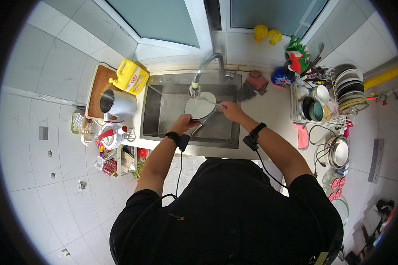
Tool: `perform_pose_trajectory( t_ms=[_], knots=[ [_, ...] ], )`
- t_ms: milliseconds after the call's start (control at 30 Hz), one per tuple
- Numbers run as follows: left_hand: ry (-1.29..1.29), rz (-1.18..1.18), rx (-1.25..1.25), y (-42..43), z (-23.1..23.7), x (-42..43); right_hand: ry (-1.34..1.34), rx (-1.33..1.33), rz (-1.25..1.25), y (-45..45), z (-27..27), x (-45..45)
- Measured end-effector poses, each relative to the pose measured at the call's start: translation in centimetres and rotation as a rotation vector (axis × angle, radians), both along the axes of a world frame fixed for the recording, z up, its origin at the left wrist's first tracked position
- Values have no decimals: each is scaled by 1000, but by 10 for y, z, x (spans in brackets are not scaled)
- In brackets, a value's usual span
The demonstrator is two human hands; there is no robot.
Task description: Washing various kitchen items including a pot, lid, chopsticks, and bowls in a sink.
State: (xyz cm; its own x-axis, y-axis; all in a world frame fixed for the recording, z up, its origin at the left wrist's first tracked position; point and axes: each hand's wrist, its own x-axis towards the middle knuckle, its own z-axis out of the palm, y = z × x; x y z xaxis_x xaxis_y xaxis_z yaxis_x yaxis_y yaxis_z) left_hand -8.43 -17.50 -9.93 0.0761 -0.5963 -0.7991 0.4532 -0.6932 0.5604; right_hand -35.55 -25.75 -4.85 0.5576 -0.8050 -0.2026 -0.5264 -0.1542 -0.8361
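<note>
My left hand (185, 124) grips the lower rim of a round white plate (200, 105), which is held over a stainless steel sink (165, 116). In my right hand (231, 111) is the handle of a fork (209, 101), its tined end over the plate. The faucet's spout (194, 90) hangs at the plate's upper left edge. Whether water is running I cannot tell. Beneath my hands, another slim metal utensil (197, 128) shows in the sink; its full shape is partly hidden.
A yellow jug (132, 78), a metal pitcher (124, 104) and a wooden-faced tray (101, 82) stand left of the sink. Gray and pink cloths (256, 82) lie right of it. Farther right are a blue spray bottle (282, 78) and a wire dish rack (297, 116) with bowls and plates.
</note>
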Motion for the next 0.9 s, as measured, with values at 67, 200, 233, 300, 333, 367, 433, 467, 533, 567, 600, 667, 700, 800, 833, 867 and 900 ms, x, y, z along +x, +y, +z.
perform_pose_trajectory(
  t_ms=[67, 200, 233, 300, 333, 367, 433, 467, 533, 567, 600, 667, 700, 800, 833, 867, 900],
  knots=[
    [-127, -60, -1, -1, 7, 12, -25, -11, -10, 2, 8, 9],
    [-457, -220, -51, -6, 24, 25, 12, -112, 12, 1, 16, 34],
    [-461, -215, -48, -5, 26, 27, 15, -144, 4, 0, 17, 42],
    [-519, -203, -15, -3, 28, 32, -14, -206, -5, -1, 19, 59],
    [-524, -197, -12, -1, 27, 35, -39, -270, -20, -2, 19, 67],
    [-522, -187, -27, 1, 26, 38, -43, -269, -13, -3, 19, 75],
    [-523, -172, -39, 7, 26, 43, -69, -273, -70, -5, 13, 92],
    [-506, -171, -15, 9, 27, 46, -72, -272, -64, -9, 10, 99],
    [-486, -172, 13, 14, 27, 46, -118, -42, 16, -20, 1, 109],
    [-468, -129, -8, 16, 28, 43, -117, -40, 15, -23, -6, 112],
    [-449, -94, -32, 14, 31, 38, -247, 150, -2, -27, -17, 111],
    [-477, -101, -54, 14, 38, 25, -369, 348, -21, -27, -28, 106],
    [-514, -92, -77, 17, 39, 25, -310, 351, -9, -22, -25, 102],
    [-465, -122, -112, 6, 24, 29, -264, 406, -65, -20, -61, 61],
    [-453, -141, -125, -2, 22, 23, -277, 471, -137, -22, -78, 39],
    [-407, -137, -122, 0, 15, 26, -269, 472, -134, -15, -72, 26],
    [-361, -130, -118, 3, 6, 30, -138, 416, -147, -2, -56, 12]
  ],
)
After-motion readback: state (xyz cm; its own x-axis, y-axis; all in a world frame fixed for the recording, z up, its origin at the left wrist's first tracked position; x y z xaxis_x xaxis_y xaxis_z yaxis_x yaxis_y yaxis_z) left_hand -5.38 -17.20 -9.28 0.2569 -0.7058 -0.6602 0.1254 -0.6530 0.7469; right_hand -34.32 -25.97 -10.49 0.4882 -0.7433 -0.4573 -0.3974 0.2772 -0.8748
